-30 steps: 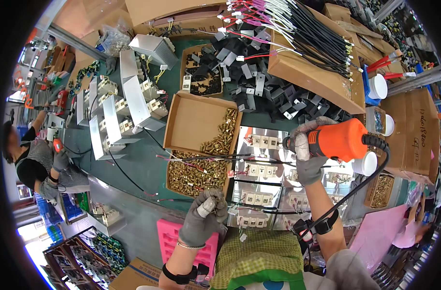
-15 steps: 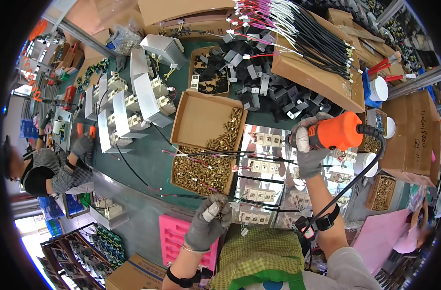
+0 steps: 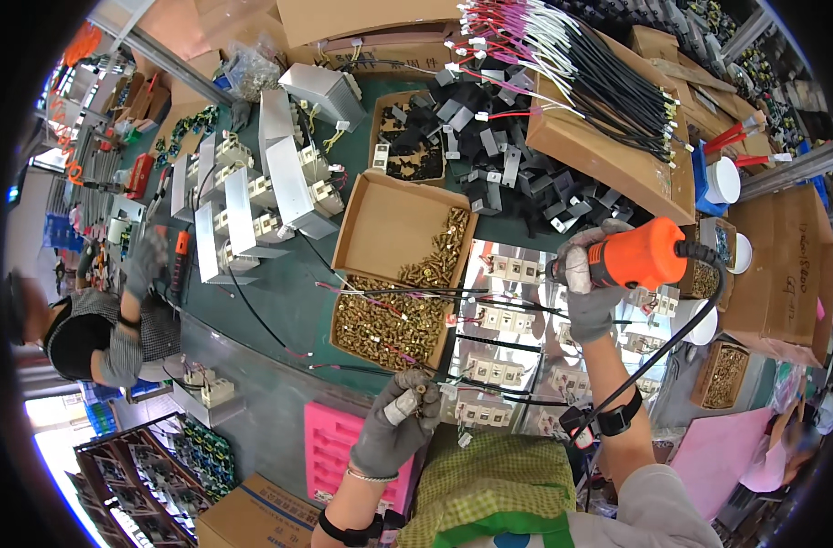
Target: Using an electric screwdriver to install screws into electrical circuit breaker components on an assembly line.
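Note:
My gloved left hand is closed just below the open cardboard box of brass screws. Pinched at its fingertips is a small brass screw. In my gloved right hand is an orange power screwdriver with a black cable; its nose points left. Beneath and in front of both hands are shiny metal plates bearing rows of cream terminal blocks. Black wires run across these plates. The screwdriver's tip is partly hidden by my right hand.
Finned metal units with terminal blocks stand at the left. Black brackets lie heaped at the back beside a carton of cables. A pink tray sits beside my left forearm. A co-worker's gloved hand is at far left.
The view has shifted slightly. My left fingers have turned, so the screw shows more clearly. The screwdriver stays in my right hand. At the left, the co-worker's hand has moved off the orange-handled tool.

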`<state>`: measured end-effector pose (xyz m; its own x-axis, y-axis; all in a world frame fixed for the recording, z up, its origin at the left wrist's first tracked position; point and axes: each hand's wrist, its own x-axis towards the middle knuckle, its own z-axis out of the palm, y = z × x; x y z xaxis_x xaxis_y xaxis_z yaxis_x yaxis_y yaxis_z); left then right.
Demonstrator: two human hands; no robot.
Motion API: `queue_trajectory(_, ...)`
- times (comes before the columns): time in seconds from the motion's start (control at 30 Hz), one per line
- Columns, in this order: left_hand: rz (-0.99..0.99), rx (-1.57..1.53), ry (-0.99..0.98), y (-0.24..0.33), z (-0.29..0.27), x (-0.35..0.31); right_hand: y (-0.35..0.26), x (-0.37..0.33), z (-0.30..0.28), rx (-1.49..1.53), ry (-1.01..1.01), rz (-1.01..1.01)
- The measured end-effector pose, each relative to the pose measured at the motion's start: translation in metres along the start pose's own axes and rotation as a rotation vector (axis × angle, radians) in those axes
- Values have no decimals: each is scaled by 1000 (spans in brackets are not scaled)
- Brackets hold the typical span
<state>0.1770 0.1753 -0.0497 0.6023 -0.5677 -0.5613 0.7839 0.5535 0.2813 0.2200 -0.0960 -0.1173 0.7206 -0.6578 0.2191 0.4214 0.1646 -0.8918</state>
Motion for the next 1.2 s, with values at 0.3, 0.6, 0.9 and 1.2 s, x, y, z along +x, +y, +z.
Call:
queue_trajectory(0.3,3,-36,34,-3,1,0,-10,1,9,-241,-123,-145)
queue_trajectory(0.6,8,-67,-30,-4,-4,-2,-2,-2,3,-313,-216,-92)
queue_trajectory(0.9,19,-43,-41,-8,0,-1,-4,-3,4,-180,-118,8)
queue_trajectory(1.2,-34,32,-62,-21,30,25,-93,-2,24,-83,57,-166)
